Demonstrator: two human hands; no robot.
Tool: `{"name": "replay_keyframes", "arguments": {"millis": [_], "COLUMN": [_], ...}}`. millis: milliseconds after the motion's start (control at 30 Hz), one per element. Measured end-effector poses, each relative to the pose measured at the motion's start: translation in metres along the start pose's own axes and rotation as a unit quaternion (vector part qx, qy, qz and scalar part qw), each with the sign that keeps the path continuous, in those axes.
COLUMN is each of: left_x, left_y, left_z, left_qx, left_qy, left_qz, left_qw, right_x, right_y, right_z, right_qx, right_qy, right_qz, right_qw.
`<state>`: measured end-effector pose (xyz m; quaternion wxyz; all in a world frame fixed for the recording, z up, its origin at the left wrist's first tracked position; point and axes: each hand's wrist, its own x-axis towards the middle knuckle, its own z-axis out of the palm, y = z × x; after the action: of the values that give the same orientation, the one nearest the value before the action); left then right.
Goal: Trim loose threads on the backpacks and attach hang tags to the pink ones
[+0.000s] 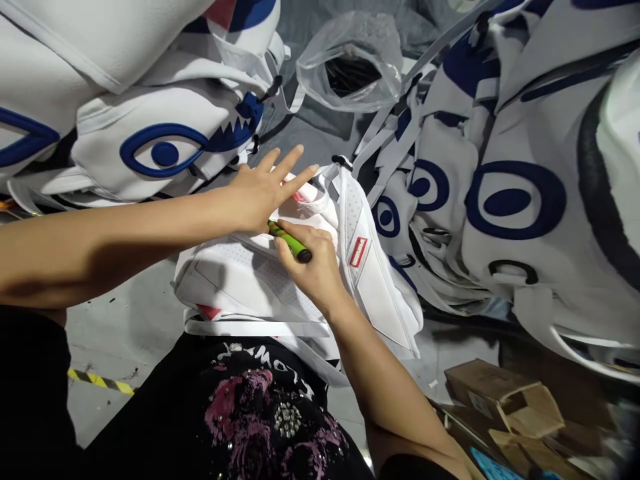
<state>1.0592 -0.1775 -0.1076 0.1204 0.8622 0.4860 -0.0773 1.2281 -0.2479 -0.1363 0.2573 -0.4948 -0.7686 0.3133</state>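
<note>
White padded fabric bag [250, 277] sits near centre, between heaps of other bags. Left hand [260, 193] open, fingers spread over bag's far side, probably to steady soft material. Right hand [317, 267] closed around green, black-ended, pen-shaped tool [290, 241], slanted, likely for fine control. Tool's far tip hidden at left hand; kind unclear. White blue-eyed bags at left [165, 155] and right [510, 201] cut off by frame.

Red label [359, 252] on white bag [383, 300], shirt lettering [277, 363]: unreadable
</note>
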Motion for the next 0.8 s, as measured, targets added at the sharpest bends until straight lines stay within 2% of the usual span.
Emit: {"name": "replay_keyframes", "arguments": {"millis": [100,167,367,533,800], "left_x": [0.001,0.002,0.005,0.005,-0.003], "left_y": [0.002,-0.002,-0.021,-0.029,-0.036], "left_z": [0.003,0.003,-0.007,-0.013,-0.009], "left_qx": [0.013,0.015,0.019,0.016,-0.008], "left_qy": [0.017,0.014,-0.055,-0.072,-0.073], "left_qz": [-0.024,-0.016,0.025,0.060,-0.003], "left_qw": [0.999,1.000,0.998,0.995,0.997], "right_x": [0.000,-0.001,0.000,0.001,-0.004], "right_y": [0.005,0.006,0.001,-0.003,-0.007], "right_z": [0.002,0.001,-0.011,-0.018,-0.011], "right_qx": [0.016,0.014,-0.003,-0.014,-0.035], "right_qy": [0.011,0.009,-0.034,-0.072,-0.046], "right_qz": [-0.009,-0.006,0.001,0.003,-0.005], "right_qw": [1.000,1.000,0.999,0.997,0.998]}}
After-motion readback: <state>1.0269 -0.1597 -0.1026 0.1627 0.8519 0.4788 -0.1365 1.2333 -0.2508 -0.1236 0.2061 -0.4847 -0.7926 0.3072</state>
